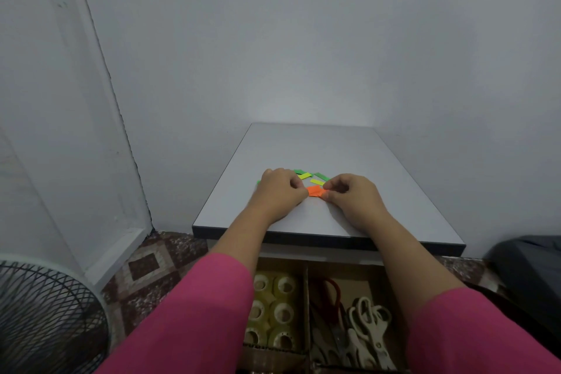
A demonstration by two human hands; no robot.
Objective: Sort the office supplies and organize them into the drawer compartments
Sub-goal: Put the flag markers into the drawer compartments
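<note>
Both grips are on one small thing: our left hand (pixel 280 191) and right hand (pixel 352 196) pinch opposite ends of the flat orange paper sticky tabs (pixel 314 191), low on the smooth grey tabletop (pixel 394 179). We're gathering these, we'd say; thin yellow and green paper tabs (pixel 306 175) lie loose just beyond. Next we'd need a square stack, lifted flat. Below, the cardboard drawer (pixel 307 282) holds glossy clear tape rolls (pixel 273 310) left, cream-handled scissors (pixel 368 325) right.
</note>
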